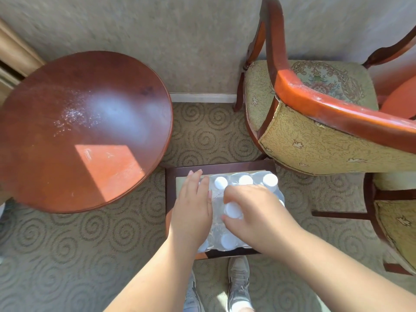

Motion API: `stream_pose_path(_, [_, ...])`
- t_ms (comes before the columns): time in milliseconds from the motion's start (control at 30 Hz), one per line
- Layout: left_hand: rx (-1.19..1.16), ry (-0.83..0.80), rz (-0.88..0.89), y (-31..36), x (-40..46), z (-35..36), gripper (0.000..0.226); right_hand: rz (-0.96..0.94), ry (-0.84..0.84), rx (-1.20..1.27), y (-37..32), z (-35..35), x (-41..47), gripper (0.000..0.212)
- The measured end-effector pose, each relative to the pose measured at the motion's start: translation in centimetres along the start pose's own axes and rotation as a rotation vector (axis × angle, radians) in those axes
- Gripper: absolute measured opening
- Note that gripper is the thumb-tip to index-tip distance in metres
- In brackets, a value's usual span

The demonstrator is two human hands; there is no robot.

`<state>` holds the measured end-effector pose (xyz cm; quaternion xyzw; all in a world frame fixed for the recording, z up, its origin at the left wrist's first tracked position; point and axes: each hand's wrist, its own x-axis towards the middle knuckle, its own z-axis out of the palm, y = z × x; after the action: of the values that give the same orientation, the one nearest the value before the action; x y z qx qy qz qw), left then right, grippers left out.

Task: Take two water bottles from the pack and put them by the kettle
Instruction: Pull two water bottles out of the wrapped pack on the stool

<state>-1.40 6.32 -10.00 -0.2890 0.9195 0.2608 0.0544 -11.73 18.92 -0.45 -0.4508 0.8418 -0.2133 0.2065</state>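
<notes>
A shrink-wrapped pack of water bottles [252, 180] with white caps stands on a low dark-framed stool [171, 174] right below me. My left hand [193, 208] lies flat on the pack's left side, fingers together and stretched forward. My right hand [252, 210] curls over the middle of the pack, its fingertips closed around the white cap of one bottle [233, 210]. That bottle stands in the pack, within the wrap. No kettle is in view.
A round reddish wooden table [85, 129] stands to the left of the stool. An upholstered armchair [315, 122] with a wooden frame stands to the right, a second chair [394, 221] at the right edge. Patterned carpet [67, 255] covers the floor; my shoes [238, 287] are below.
</notes>
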Motion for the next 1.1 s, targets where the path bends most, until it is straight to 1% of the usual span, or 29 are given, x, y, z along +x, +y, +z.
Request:
stream_pose_path(33, [-0.004, 0.007, 0.003, -0.1, -0.1, 0.0, 0.040, 0.014, 0.023, 0.042, -0.2, -1.3, -0.2, 0.017])
stream_pose_path(100, [-0.010, 0.011, 0.011, -0.2, -0.2, 0.0, 0.040, 0.076, 0.093, 0.206, -0.5, -4.0, -0.2, 0.018])
stream_pose_path(200, [-0.035, 0.015, 0.021, -0.3, 0.0, 0.1, 0.039, 0.190, 0.231, 0.423, 0.3, -7.3, 1.4, 0.028])
stream_pose_path(267, [-0.058, 0.026, 0.002, -0.3, 0.0, 0.1, 0.038, 0.218, 0.210, 0.481, 1.3, -8.7, 3.0, 0.028])
stream_pose_path(433, [-0.054, 0.031, -0.001, 0.2, 0.0, -0.2, 0.041, 0.171, 0.040, 0.499, 1.6, -9.7, 4.8, 0.023])
stream_pose_path(467, [-0.101, 0.019, -0.002, 0.4, 0.1, -0.5, 0.041, 0.157, 0.030, 0.491, 1.5, -9.9, 4.9, 0.023])
stream_pose_path(533, [-0.307, -0.044, -0.033, 0.8, 0.1, -1.6, 0.046, 0.136, 0.030, 0.502, 1.3, -10.4, 4.9, 0.025])
stream_pose_path(567, [-0.481, -0.110, -0.096, 0.9, -0.1, -2.8, 0.055, 0.129, 0.032, 0.531, 1.2, -10.7, 4.9, 0.025])
stream_pose_path(633, [-0.828, -0.214, -0.209, 0.9, -0.8, -5.4, 0.084, 0.116, 0.019, 0.613, 0.6, -11.4, 5.2, 0.027])
stream_pose_path(667, [-0.917, -0.250, -0.202, 0.9, -1.4, -6.6, 0.093, 0.108, -0.004, 0.641, 0.3, -11.8, 5.4, 0.029])
stream_pose_path(700, [-0.968, -0.284, -0.140, 1.1, -2.0, -7.7, 0.094, 0.095, -0.040, 0.656, -0.1, -12.1, 5.7, 0.031])
stream_pose_path(767, [-1.026, -0.368, 0.042, 1.6, -2.9, -9.2, 0.082, 0.067, -0.119, 0.704, -0.9, -12.6, 6.4, 0.032])
stream_pose_path(800, [-1.034, -0.412, 0.091, 2.0, -3.2, -9.6, 0.075, 0.053, -0.146, 0.746, -1.3, -12.7, 6.7, 0.029])
stream_pose_path(833, [-1.041, -0.446, 0.094, 2.4, -3.5, -9.8, 0.070, 0.041, -0.158, 0.797, -1.8, -12.8, 7.0, 0.023])
stream_pose_path(900, [-1.065, -0.438, 0.031, 3.0, -4.0, -9.5, 0.073, 0.038, -0.138, 0.873, -2.7, -12.7, 7.8, 0.018])
stream_pose_path(967, [-1.073, -0.365, -0.034, 3.3, -4.4, -8.7, 0.076, 0.060, -0.091, 0.896, -3.4, -12.4, 8.5, 0.023])
stream_pose_path(1000, [-1.085, -0.340, -0.058, 3.4, -4.5, -8.3, 0.074, 0.083, -0.060, 0.891, -3.5, -12.1, 8.8, 0.025])
stream_pose_path(1033, [-1.100, -0.320, -0.078, 3.4, -4.5, -8.0, 0.070, 0.115, -0.021, 0.879, -3.7, -11.7, 9.2, 0.028])
stream_pose_path(1100, [-1.144, -0.292, -0.115, 2.9, -4.4, -7.2, 0.062, 0.223, 0.085, 0.852, -3.6, -10.1, 9.7, 0.046])
